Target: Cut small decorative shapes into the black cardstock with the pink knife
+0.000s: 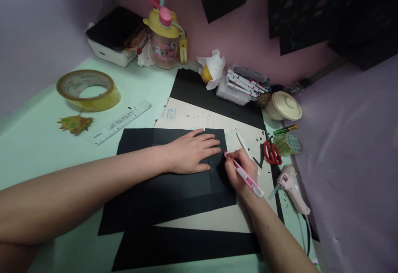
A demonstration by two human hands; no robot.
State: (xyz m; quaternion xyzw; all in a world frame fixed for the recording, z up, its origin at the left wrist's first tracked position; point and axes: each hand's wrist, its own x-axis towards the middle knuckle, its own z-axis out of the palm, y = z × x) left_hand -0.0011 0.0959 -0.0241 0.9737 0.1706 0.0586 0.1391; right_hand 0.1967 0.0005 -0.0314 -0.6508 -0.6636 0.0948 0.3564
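My left hand (191, 150) lies flat, fingers spread, on a sheet of black paper (168, 194) in the middle of the pale green table. My right hand (241, 171) grips a pink craft knife (245, 175) like a pen, its tip touching the right edge of the black sheet just beside my left fingertips. Under the black sheet lies a cream board (199, 117), with more black sheets (186, 246) beneath it.
Red scissors (272, 153), a pink glue gun (290, 186), a patterned tape roll (287, 143) and a lidded cream bowl (284, 105) lie at the right. A box of markers (244, 84), a yellow-lidded bottle (163, 37), a wide tape roll (88, 88), a ruler (122, 122) and a dry leaf (74, 124) lie behind and left.
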